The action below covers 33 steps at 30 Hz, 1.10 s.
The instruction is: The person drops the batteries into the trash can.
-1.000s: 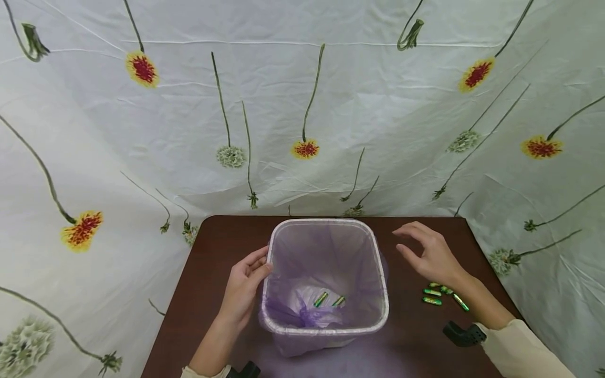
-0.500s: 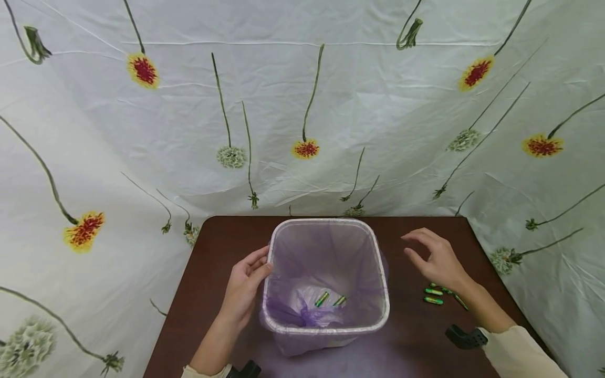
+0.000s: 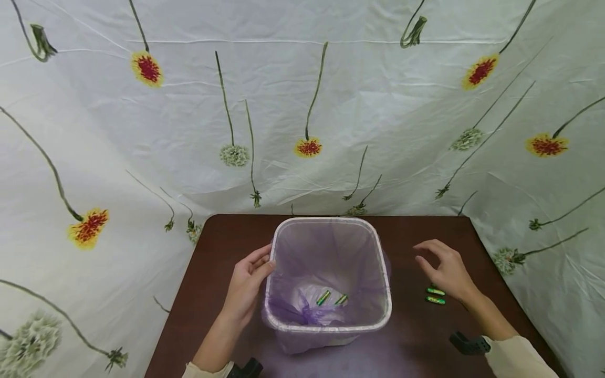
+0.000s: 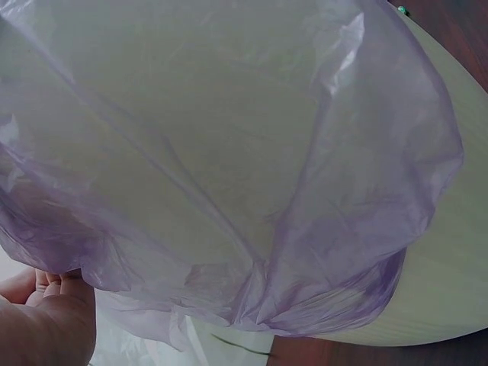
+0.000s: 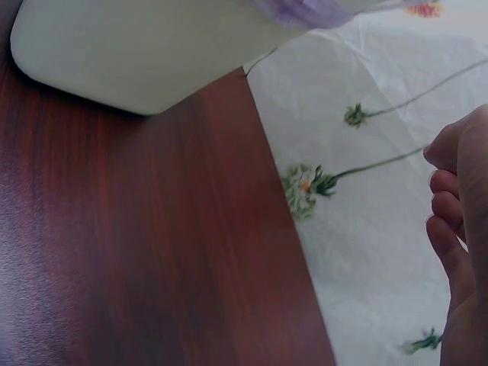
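Note:
A square trash bin [image 3: 332, 331] lined with a thin purple plastic bag [image 3: 331, 247] stands on the table, tilted neither way that I can see. Two green batteries [image 3: 323, 297] lie on the liner at its bottom. My left hand [image 3: 247, 286] holds the bin's left rim, thumb on top and fingers along the outside; the left wrist view shows mostly the bag [image 4: 229, 152]. Right of the bin, my right hand [image 3: 446, 270] hovers above the table, fingers loosely bent with nothing between them. Two more green batteries [image 3: 435, 300] lie just below it; the hand and forearm hide others.
The dark brown table [image 3: 227, 236] ends close behind the bin. White floral cloth [image 3: 264, 105] hangs behind it and on both sides. Black wrist-camera mounts [image 3: 469, 344] sit at both cuffs.
My right hand has drifted right and slightly nearer, away from the bin, so it now covers some of the batteries on the table. The left hand stays on the rim.

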Available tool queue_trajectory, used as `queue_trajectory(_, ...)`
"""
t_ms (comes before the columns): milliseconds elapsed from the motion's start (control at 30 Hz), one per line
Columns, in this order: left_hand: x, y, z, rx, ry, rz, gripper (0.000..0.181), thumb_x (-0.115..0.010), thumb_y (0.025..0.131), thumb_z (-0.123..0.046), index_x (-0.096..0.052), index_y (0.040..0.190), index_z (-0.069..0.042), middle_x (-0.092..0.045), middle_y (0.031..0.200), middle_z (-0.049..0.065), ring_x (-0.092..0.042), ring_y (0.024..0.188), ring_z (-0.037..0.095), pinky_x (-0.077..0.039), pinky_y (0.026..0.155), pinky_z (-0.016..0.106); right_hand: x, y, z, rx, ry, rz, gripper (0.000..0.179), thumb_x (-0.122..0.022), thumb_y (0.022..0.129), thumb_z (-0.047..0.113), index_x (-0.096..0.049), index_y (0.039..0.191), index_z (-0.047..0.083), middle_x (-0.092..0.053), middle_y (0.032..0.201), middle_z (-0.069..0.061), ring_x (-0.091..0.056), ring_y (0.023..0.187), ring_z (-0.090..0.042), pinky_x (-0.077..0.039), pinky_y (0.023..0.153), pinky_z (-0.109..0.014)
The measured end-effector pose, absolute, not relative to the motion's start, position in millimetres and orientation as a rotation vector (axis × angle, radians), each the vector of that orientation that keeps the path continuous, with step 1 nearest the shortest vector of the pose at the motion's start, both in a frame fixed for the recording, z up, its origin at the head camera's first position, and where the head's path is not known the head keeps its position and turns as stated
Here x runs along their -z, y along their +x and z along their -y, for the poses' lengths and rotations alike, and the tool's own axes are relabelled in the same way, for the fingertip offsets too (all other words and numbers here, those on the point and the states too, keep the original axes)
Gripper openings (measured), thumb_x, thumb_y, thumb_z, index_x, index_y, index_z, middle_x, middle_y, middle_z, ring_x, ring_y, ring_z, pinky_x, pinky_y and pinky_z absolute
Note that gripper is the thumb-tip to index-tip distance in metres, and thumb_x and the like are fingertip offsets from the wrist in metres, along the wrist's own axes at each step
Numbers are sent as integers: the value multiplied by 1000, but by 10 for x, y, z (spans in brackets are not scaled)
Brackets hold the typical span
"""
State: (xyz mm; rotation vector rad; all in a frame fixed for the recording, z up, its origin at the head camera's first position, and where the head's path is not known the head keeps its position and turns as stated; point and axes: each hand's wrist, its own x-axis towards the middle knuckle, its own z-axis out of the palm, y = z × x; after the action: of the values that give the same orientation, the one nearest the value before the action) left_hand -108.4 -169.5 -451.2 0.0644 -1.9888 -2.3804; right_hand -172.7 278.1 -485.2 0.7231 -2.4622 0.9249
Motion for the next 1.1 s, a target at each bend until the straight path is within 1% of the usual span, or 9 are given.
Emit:
queue_trajectory(100,4509,-1086,1697,2385,70,1988,44,-61,97,4,-55,140,11,-64,105,13,-62,96,16,-51,86,26,4956,-1708,-2824,-927,689,2462,28,-78,83,-8,-74,108,4,-71,104,-8,-66,95,-29,-46,83,-22)
queue_trajectory(300,4503,-1087,1687,2387,75,1984,45,-60,96,4,-54,140,11,-63,104,11,-62,95,15,-51,85,25,5183,-1641,-2930,-930,616,2477,29,-79,82,-8,-74,107,6,-71,103,-6,-66,93,-29,-47,81,-26)
queue_trajectory(467,4506,-1084,1689,2383,48,1989,44,-61,97,3,-54,140,13,-65,106,14,-63,95,15,-52,85,25,5365,-1562,-3024,-933,569,2491,28,-79,83,-9,-74,105,7,-70,101,-4,-65,90,-25,-46,78,-19)
queue_trajectory(533,4510,-1084,1692,2383,46,1985,44,-61,97,3,-54,140,13,-66,108,15,-64,95,15,-52,85,26,5438,-1545,-3070,-933,555,2497,27,-79,82,-9,-74,104,7,-70,100,-4,-64,90,-23,-46,77,-18)
queue_trajectory(667,4515,-1074,1699,2367,48,1992,44,-62,97,3,-54,140,13,-66,107,12,-64,97,15,-51,87,25,5572,-1510,-3158,-918,511,2525,26,-79,82,-10,-74,102,6,-69,97,-5,-64,87,-16,-50,72,-28)
queue_trajectory(767,4515,-1060,1701,2360,50,1992,44,-62,98,3,-53,140,14,-66,106,11,-63,98,15,-51,87,25,5652,-1462,-3201,-918,456,2569,24,-78,83,-10,-74,103,4,-69,97,-4,-63,86,-11,-53,69,-36)
queue_trajectory(833,4512,-1052,1702,2365,51,1982,45,-61,98,3,-53,140,15,-66,107,11,-63,99,15,-51,88,25,5699,-1431,-3222,-921,420,2598,22,-77,85,-9,-74,104,3,-69,98,-4,-62,86,-9,-54,68,-40)
queue_trajectory(933,4509,-1053,1698,2379,50,1964,45,-61,98,4,-52,140,15,-66,109,13,-63,99,15,-51,88,25,5775,-1396,-3255,-947,371,2635,21,-75,87,-7,-74,105,3,-69,98,-4,-61,85,-7,-55,67,-39)
queue_trajectory(1100,4515,-1071,1684,2391,60,1959,45,-60,98,4,-53,140,14,-65,108,13,-63,98,15,-50,88,25,5922,-1339,-3313,-943,298,2687,20,-76,88,-5,-74,105,5,-68,99,-1,-61,85,-8,-54,67,-35)
